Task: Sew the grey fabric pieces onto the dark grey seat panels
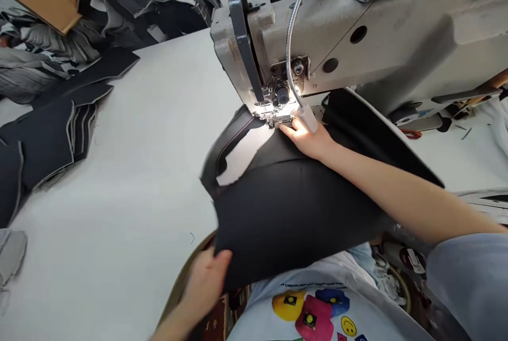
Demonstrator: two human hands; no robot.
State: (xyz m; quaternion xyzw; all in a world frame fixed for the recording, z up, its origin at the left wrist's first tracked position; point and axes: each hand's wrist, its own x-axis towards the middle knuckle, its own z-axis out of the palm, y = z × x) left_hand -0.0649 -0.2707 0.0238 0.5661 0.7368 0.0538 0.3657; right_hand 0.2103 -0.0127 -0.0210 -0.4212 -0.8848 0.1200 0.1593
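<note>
Mid-seam: black fabric panel [293,203] lay under sewing machine [357,29] w/ right hand [311,140] pressing it flat by the presser foot [280,119], left hand [208,277] pinching its near edge. Next likely needs steady feeding.

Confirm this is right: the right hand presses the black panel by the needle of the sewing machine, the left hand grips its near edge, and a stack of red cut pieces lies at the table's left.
One detail is wrong: in the head view the stack of cut pieces is dark, near black with pale edges, not red. The right hand does press the black panel by the sewing machine, and the left hand grips its near edge.
</note>
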